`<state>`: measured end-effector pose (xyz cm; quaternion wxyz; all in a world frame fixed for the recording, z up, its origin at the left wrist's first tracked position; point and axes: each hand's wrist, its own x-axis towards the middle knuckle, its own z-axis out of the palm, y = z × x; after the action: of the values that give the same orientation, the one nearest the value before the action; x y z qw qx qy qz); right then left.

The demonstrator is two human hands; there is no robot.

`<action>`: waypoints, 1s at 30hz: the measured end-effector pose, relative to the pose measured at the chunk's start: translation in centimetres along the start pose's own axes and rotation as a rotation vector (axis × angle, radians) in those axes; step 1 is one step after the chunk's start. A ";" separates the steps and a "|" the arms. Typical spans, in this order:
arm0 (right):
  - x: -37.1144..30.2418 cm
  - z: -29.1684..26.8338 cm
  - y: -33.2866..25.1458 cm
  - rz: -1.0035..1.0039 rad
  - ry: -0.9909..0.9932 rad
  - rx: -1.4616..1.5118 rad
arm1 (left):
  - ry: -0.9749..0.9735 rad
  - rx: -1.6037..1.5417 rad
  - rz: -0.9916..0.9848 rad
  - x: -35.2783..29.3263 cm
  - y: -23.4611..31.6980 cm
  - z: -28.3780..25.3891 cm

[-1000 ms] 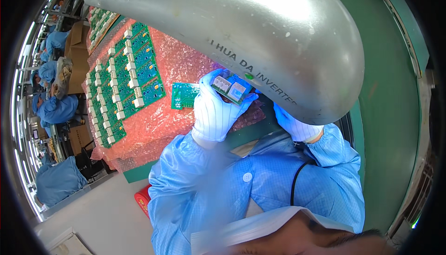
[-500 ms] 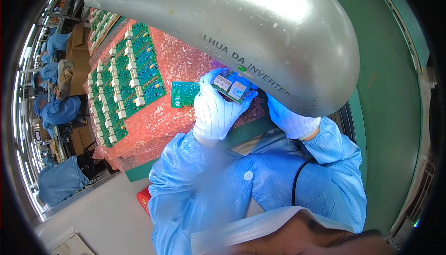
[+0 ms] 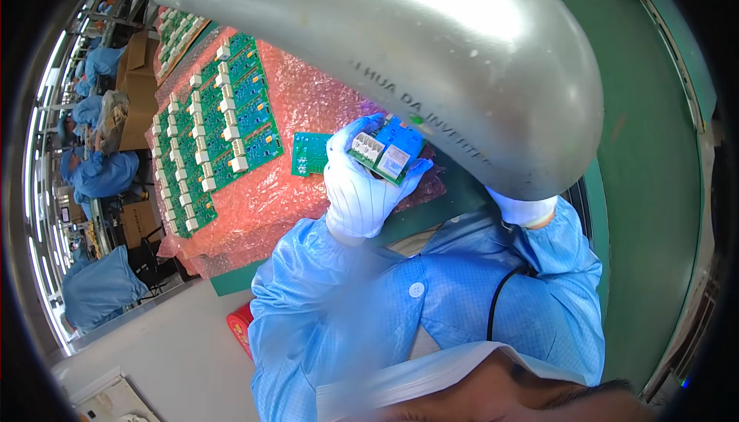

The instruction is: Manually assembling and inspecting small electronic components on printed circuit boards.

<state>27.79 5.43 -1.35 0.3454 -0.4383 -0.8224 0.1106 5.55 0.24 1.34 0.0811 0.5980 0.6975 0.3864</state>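
In my gloved left hand [image 3: 362, 195] is a small green circuit board [image 3: 394, 161] with white connectors, a pale labelled block and blue-lit parts. The fingers and thumb clasp it by its edges, tilted, just below a big silver rounded housing [image 3: 462, 60]. My gloved right hand [image 3: 525, 211] lies at the right, partly behind that housing. Its fingers are hidden, so what they hold, if anything, does not show. A loose green board [image 3: 309, 153] rests on pink bubble wrap [image 3: 304, 91], left of my left hand.
Rows of green boards with white connectors [image 3: 250, 103] cover the left of the wrap, with another group [image 3: 178, 37] beyond. A red round object [image 3: 240, 328] sits near my left sleeve. People in blue [image 3: 108, 176] work at the far left, beside cardboard boxes [image 3: 140, 91].
My right hand has drawn away from the board, rightward and further behind the housing. The left hand keeps hold of the board, now showing more of it. The whole view has shifted slightly.
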 end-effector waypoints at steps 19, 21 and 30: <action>1.3 -2.9 -2.7 -0.219 -0.004 0.155 | 0.268 -0.362 0.275 -0.6 -1.2 -2.5; 2.5 -3.2 -3.6 -0.287 -0.018 0.157 | 0.258 -0.347 0.259 -0.5 -1.3 -2.6; 4.3 -2.0 -4.5 -0.389 0.027 0.024 | 0.250 -0.325 0.217 0.2 -0.7 -2.9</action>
<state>24.59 5.94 4.38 0.3767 -0.2682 -0.8855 0.0456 3.34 -0.85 2.97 0.0473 0.5962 0.5622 0.5711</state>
